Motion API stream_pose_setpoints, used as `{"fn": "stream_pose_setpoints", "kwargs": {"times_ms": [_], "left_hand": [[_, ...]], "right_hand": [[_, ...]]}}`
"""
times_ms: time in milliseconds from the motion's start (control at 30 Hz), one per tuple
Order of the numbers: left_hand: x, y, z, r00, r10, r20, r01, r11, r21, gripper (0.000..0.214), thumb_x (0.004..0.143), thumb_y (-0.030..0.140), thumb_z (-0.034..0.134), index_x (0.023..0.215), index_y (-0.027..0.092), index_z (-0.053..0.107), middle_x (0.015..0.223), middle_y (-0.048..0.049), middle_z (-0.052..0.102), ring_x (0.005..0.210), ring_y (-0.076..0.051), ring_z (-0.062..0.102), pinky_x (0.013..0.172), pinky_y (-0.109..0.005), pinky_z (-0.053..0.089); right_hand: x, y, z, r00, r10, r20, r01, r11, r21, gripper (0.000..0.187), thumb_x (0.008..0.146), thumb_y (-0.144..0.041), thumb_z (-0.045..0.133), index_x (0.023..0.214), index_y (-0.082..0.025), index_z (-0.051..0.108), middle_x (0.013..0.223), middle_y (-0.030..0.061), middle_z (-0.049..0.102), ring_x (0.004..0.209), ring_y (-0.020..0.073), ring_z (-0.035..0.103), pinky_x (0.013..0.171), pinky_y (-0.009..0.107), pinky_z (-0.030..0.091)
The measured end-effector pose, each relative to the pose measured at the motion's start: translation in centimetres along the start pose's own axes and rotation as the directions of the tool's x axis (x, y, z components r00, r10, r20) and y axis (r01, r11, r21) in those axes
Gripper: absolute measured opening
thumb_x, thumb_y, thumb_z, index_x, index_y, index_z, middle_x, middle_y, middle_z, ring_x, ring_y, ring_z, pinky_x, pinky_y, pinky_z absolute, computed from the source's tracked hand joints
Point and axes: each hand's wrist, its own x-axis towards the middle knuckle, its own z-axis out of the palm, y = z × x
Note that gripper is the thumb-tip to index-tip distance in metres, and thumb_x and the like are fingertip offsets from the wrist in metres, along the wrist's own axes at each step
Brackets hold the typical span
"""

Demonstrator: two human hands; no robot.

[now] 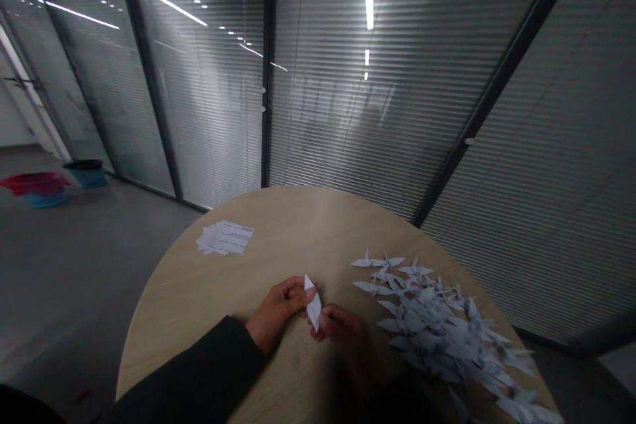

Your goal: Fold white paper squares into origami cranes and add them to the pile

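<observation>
Between my two hands is a narrow, diamond-shaped piece of folded white paper (313, 308), tilted over the middle of the table. My left hand (281, 307) pinches its upper part, with the thumb lying on the front face. Lower down, the fingers of my right hand (342, 328) close on the bottom tip. To the right lies a big pile of folded white paper cranes (437, 318), their wings pointing in many directions. A small fanned stack of printed paper sheets (227, 237) rests at the table's far left.
The round wooden table (298, 212) stands against glass partitions with blinds (338, 132). On the floor at left are a blue basin with a red covering (42, 191) and a dark-rimmed blue bucket (88, 173). Some cranes lie near the table's right edge.
</observation>
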Motion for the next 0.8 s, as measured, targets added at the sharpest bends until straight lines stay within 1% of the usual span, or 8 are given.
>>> {"fn": "stream_pose_setpoints", "kwargs": {"times_ms": [100, 200, 300, 367, 433, 600, 733, 800], "left_hand": [[0.1, -0.2, -0.4, 0.987, 0.134, -0.089, -0.122, 0.984, 0.126, 0.061, 0.068, 0.048, 0.078, 0.116, 0.016, 0.059, 0.077, -0.0011, 0.061, 0.063, -0.012, 0.055, 0.061, -0.025, 0.044], [-0.3, 0.0, -0.6, 0.945, 0.31, -0.102, -0.261, 0.906, 0.333, 0.058, 0.08, 0.038, 0.069, 0.133, 0.027, 0.049, 0.109, -0.0081, 0.059, 0.091, -0.021, 0.06, 0.078, -0.034, 0.049], [-0.9, 0.2, -0.5, 0.874, 0.483, 0.06, -0.424, 0.694, 0.583, 0.032, 0.092, 0.028, 0.052, 0.122, 0.031, 0.061, 0.131, -0.0097, 0.05, 0.121, -0.027, 0.048, 0.099, -0.046, 0.041], [-1.2, 0.2, -0.4, 0.824, 0.538, 0.178, -0.499, 0.542, 0.676, 0.031, 0.094, 0.023, 0.046, 0.116, 0.031, 0.066, 0.142, -0.0086, 0.042, 0.132, -0.028, 0.037, 0.105, -0.048, 0.035], [-1.4, 0.1, -0.4, 0.808, 0.54, 0.237, -0.52, 0.463, 0.718, 0.033, 0.093, 0.02, 0.047, 0.119, 0.031, 0.064, 0.149, -0.0077, 0.033, 0.138, -0.029, 0.028, 0.105, -0.048, 0.036], [-1.2, 0.0, -0.7, 0.8, 0.534, 0.275, -0.532, 0.418, 0.736, 0.027, 0.089, 0.021, 0.059, 0.114, 0.029, 0.067, 0.15, -0.0085, 0.036, 0.141, -0.03, 0.021, 0.107, -0.053, 0.032], [-1.1, 0.2, -0.8, 0.786, 0.55, 0.281, -0.565, 0.456, 0.687, 0.021, 0.089, 0.023, 0.059, 0.105, 0.026, 0.072, 0.134, -0.0099, 0.056, 0.134, -0.028, 0.038, 0.107, -0.05, 0.034], [-1.2, 0.3, -0.7, 0.807, 0.528, 0.263, -0.546, 0.498, 0.674, 0.021, 0.089, 0.023, 0.059, 0.105, 0.027, 0.072, 0.121, -0.0093, 0.066, 0.124, -0.027, 0.051, 0.103, -0.045, 0.039]], "right_hand": [[-0.3, -0.9, -0.2, 0.999, 0.01, -0.037, -0.011, 1.0, -0.019, 0.038, 0.076, -0.058, 0.057, 0.063, -0.022, 0.058, 0.065, 0.0002, 0.059, 0.067, 0.0181, 0.055, 0.068, 0.03, 0.04], [-0.6, -1.5, -0.4, 0.997, 0.017, -0.077, -0.019, 0.999, -0.027, 0.034, 0.079, -0.052, 0.055, 0.064, -0.022, 0.058, 0.066, 0.0008, 0.06, 0.069, 0.0185, 0.056, 0.07, 0.03, 0.04], [-0.8, -1.5, -0.3, 0.996, 0.038, -0.078, -0.034, 0.998, 0.046, 0.034, 0.08, -0.052, 0.055, 0.066, -0.021, 0.06, 0.066, 0.0011, 0.059, 0.069, 0.0184, 0.055, 0.07, 0.03, 0.041], [-0.9, -1.4, -0.2, 0.996, 0.038, -0.083, -0.028, 0.992, 0.125, 0.035, 0.078, -0.054, 0.057, 0.064, -0.021, 0.059, 0.065, 0.0008, 0.057, 0.068, 0.018, 0.053, 0.069, 0.03, 0.041], [-0.8, -1.3, -0.1, 0.995, 0.042, -0.09, -0.024, 0.98, 0.198, 0.036, 0.076, -0.055, 0.06, 0.062, -0.021, 0.059, 0.065, 0.0006, 0.056, 0.068, 0.0177, 0.052, 0.068, 0.03, 0.042], [-0.6, -1.4, 0.1, 0.994, 0.062, -0.088, -0.033, 0.954, 0.299, 0.039, 0.071, -0.058, 0.066, 0.06, -0.021, 0.059, 0.063, 0.0009, 0.055, 0.065, 0.0176, 0.052, 0.066, 0.031, 0.043], [-0.6, -1.1, 0.1, 0.996, 0.052, -0.07, -0.027, 0.948, 0.318, 0.041, 0.073, -0.059, 0.065, 0.062, -0.02, 0.06, 0.065, 0.0013, 0.056, 0.065, 0.0169, 0.053, 0.065, 0.03, 0.044], [-0.6, -0.7, 0.2, 0.996, 0.044, -0.076, -0.016, 0.942, 0.336, 0.042, 0.075, -0.059, 0.064, 0.065, -0.019, 0.061, 0.066, 0.0016, 0.057, 0.065, 0.0166, 0.054, 0.065, 0.03, 0.044]]}}
